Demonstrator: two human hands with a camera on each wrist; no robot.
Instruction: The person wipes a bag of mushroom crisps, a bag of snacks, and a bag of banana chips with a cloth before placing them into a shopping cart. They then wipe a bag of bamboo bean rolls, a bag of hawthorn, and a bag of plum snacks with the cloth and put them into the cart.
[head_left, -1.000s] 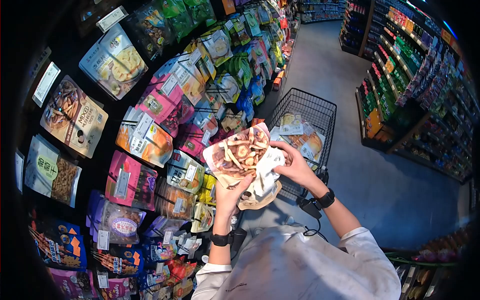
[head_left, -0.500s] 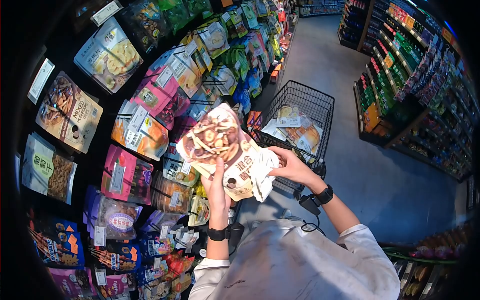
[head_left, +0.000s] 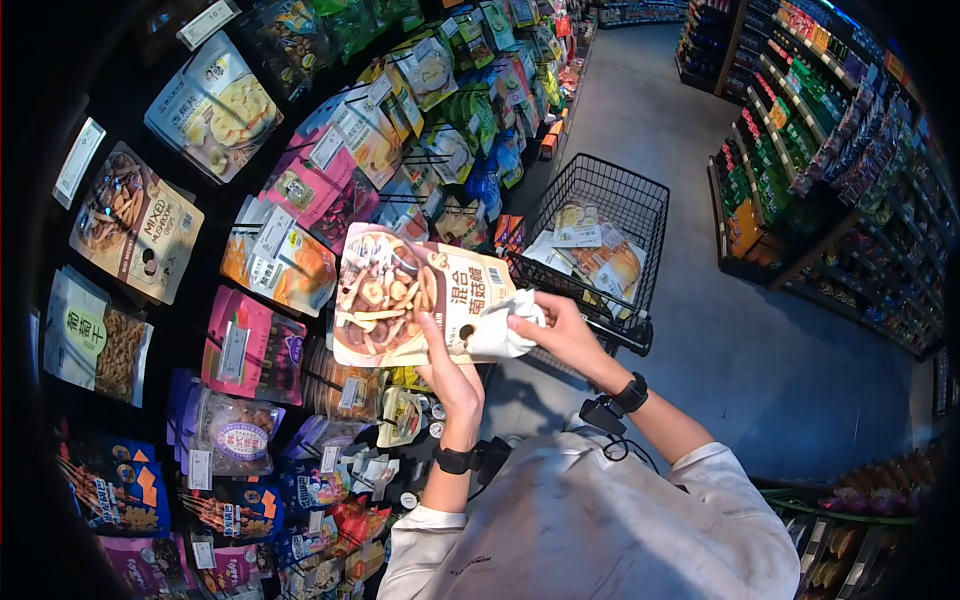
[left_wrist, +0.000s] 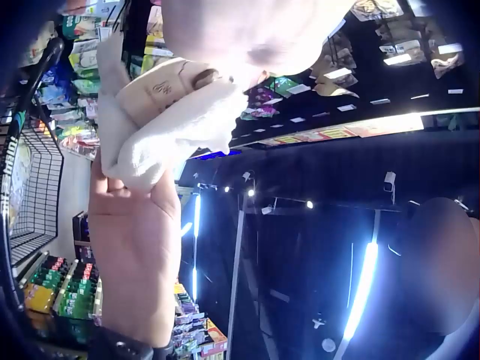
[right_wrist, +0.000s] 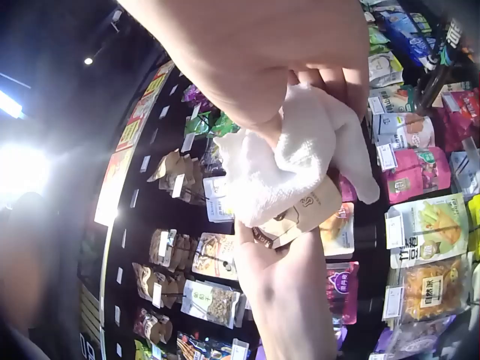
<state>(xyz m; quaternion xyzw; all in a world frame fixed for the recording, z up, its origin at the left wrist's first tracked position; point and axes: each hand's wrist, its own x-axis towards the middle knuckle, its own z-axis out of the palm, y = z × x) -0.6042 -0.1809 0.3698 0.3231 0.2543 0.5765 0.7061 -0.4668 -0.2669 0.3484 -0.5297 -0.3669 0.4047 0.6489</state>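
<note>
Grey floor (head_left: 640, 100) runs down a shop aisle, with hanging packets (head_left: 280, 265) crowding the person's left and stocked shelves (head_left: 790, 150) on the right. In front of the packets, both hands hold one bag (head_left: 385, 290) in mid-air, to the left of the cart (head_left: 651, 230), which stands near the right hand with other goods (head_left: 610, 265) lying in it. The left hand (head_left: 457, 390) pinches the bag's near edge, thumb on the printed front. The right hand (head_left: 570, 335) is clamped on a white cloth (head_left: 505, 325), bunched between thumb and fingers over the bag's lower right end; whether any bare fingertip also touches the bag there cannot be told. That padded side looks the weak point: if the cloth slides on what seems a smooth wrapper, the bag would hang from the left pinch alone, and a slack thumb could let it drop to the floor between packets and cart. Squeezing harder to prevent that might crush the contents, if they are as brittle as the printed picture suggests. Swinging too far left could knock the bag into the packets behind it, and a loose fold of cloth might snag on the cart if the right hand strays that way.
</note>
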